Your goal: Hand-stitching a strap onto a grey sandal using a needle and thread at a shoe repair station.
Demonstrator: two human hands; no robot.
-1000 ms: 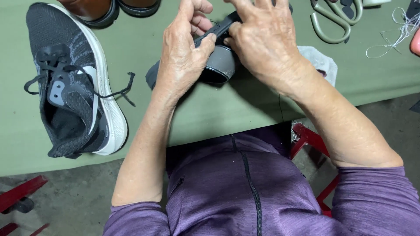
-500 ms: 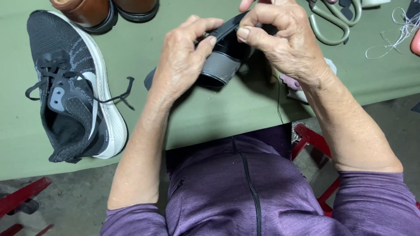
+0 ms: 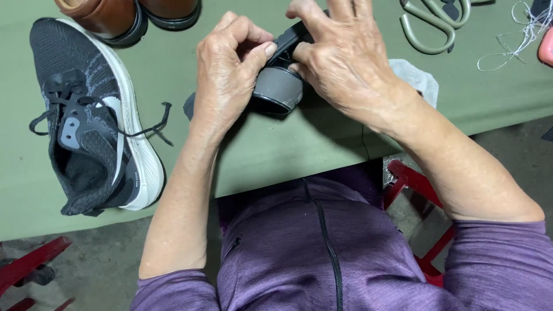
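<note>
Both of my hands hold a dark grey and black shoe (image 3: 279, 86) just above the green table (image 3: 299, 144). My left hand (image 3: 227, 69) pinches its black upper edge between thumb and fingers. My right hand (image 3: 340, 60) covers the shoe from the right, with the thumb pressed on the grey heel part. Most of the shoe is hidden under my hands. A thin dark thread (image 3: 363, 144) hangs down from under my right hand toward the table edge.
A black knit sneaker (image 3: 92, 121) with a white sole and loose laces lies at the left. Two brown leather shoes (image 3: 124, 14) stand at the top left. Grey-green scissors (image 3: 432, 17) and loose white thread (image 3: 518, 34) lie at the top right. A white cloth (image 3: 417, 80) shows behind my right wrist.
My right hand has shifted from lying flat over the shoe to gripping its heel with the thumb. The shoe has tilted slightly, and my left hand now pinches its upper edge.
</note>
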